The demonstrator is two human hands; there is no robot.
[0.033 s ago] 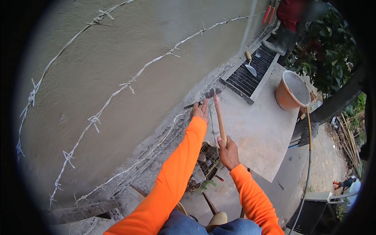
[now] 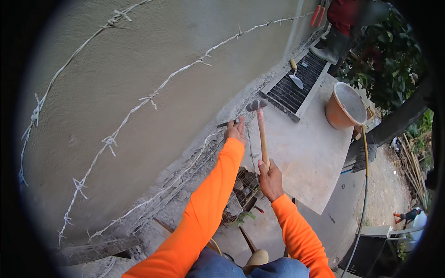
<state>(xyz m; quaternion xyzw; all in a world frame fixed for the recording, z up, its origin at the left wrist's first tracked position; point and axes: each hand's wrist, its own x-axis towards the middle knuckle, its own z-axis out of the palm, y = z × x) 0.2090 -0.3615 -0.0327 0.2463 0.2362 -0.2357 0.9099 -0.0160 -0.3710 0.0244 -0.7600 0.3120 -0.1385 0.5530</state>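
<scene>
My left hand (image 2: 236,131) grips a dark metal chisel (image 2: 223,124), its tip pointing left at the foot of the rendered wall (image 2: 139,55). In my right hand (image 2: 270,181) is a hammer (image 2: 262,139), held low on its wooden handle. The hammer's dark head is raised slightly to the right of the chisel, apart from it. Under my left hand runs a rough strip of chipped concrete (image 2: 185,169) along the wall base. Both forearms wear orange sleeves.
Barbed wire (image 2: 148,98) runs across in front of the wall. Ahead lies a trowel (image 2: 296,81) on a metal drain grate (image 2: 282,95), with a person in boots (image 2: 327,50) beyond. An orange bucket (image 2: 337,113) and a hose (image 2: 366,171) are at the right. Below my hands is a wire crate (image 2: 247,183).
The hammer head has shifted slightly up and right, away from the chisel. My left hand stays about where it was.
</scene>
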